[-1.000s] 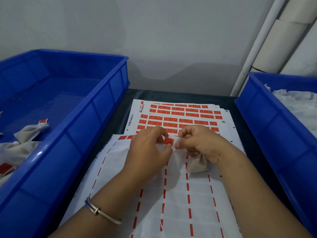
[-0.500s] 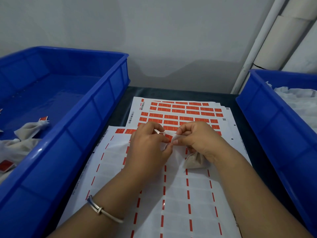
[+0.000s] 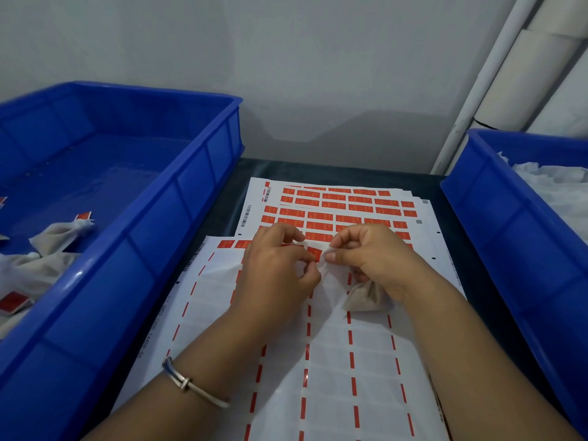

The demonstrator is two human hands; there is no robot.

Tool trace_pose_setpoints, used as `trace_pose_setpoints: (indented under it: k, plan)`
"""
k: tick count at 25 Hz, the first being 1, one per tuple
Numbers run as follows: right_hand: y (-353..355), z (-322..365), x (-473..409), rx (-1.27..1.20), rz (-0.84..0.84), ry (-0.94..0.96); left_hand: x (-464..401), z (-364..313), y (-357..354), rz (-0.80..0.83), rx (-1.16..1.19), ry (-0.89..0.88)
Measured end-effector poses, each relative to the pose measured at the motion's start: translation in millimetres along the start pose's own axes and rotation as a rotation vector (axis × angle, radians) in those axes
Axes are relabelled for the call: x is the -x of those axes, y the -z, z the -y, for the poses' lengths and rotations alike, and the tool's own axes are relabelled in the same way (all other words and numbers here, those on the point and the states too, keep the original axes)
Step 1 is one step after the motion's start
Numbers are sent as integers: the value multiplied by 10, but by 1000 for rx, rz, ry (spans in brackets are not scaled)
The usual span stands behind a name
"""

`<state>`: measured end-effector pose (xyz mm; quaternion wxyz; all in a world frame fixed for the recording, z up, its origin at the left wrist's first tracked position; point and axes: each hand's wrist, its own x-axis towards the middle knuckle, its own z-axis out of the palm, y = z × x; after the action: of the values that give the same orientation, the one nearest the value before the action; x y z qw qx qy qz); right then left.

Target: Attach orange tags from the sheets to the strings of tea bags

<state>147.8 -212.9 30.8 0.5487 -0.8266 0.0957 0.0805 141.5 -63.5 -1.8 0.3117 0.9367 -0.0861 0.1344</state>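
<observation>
- Two hands meet over the sheets: left hand (image 3: pixel 276 268) pinches the orange tag (image 3: pixel 315 252).
- Right hand (image 3: pixel 369 253), just beside, pinches the string, tea bag (image 3: pixel 366 297) dangling beneath.

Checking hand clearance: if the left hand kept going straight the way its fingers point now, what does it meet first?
The left hand points inward toward the right hand, so it would probably meet the orange tag pinched between them first, then the right hand's fingertips. The gap is small and depth is unclear.
</observation>
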Motion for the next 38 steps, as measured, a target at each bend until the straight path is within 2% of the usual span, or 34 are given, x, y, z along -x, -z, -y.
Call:
trace_pose_setpoints:
  k: [8,15,24,27,33,38]
  plan:
    - [23,-22,0,13,34,27,-12,-5,-7,-4,12,4]
    - [3,-27,-14,120,13,106,-50,10,27,26,57,40]
    - [-16,25,30,292,41,74,-44,23,26,38,61,18]
    - [22,29,38,275,81,33,-26,22,37,43,69,23]
    - [116,42,79,286,137,-5,29,-58,80,155,49,-37]
    - [267,130,159,70,172,-8,-30,-159,266,173,99,-101]
